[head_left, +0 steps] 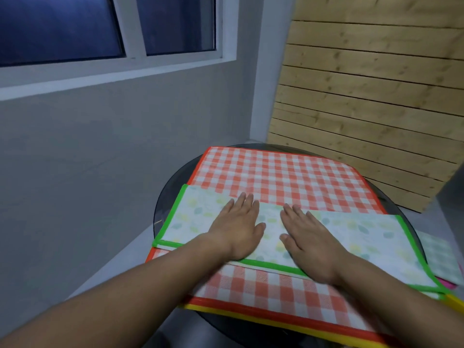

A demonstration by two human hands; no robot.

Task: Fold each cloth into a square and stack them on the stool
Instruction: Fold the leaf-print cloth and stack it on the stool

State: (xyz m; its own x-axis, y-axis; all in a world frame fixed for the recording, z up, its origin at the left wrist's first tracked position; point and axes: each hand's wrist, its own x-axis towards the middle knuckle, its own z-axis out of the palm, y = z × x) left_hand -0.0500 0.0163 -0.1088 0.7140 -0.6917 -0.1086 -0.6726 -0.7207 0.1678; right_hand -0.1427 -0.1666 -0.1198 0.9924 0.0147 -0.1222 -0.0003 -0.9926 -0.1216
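- Here, the left hand (pixel 238 227) lay flat on the green-edged leaf-print cloth (pixel 195 217), its fingers (pixel 247 200) straight and close together, gripping nothing.
- The right hand (pixel 311 244) pressed the same cloth just beside it, fingers straight and slightly spread.
- That cloth, folded into a long strip, lay across the red checked cloth (pixel 288 177).
- The red checked cloth was spread open over the round dark bench (pixel 170 192).
- A yellow-edged cloth (pixel 276 324) showed under its near edge.
- A pale green checked cloth (pixel 437 254) lay at the right, partly under the strip.
- A slatted wooden panel (pixel 364 109) stood behind the bench.
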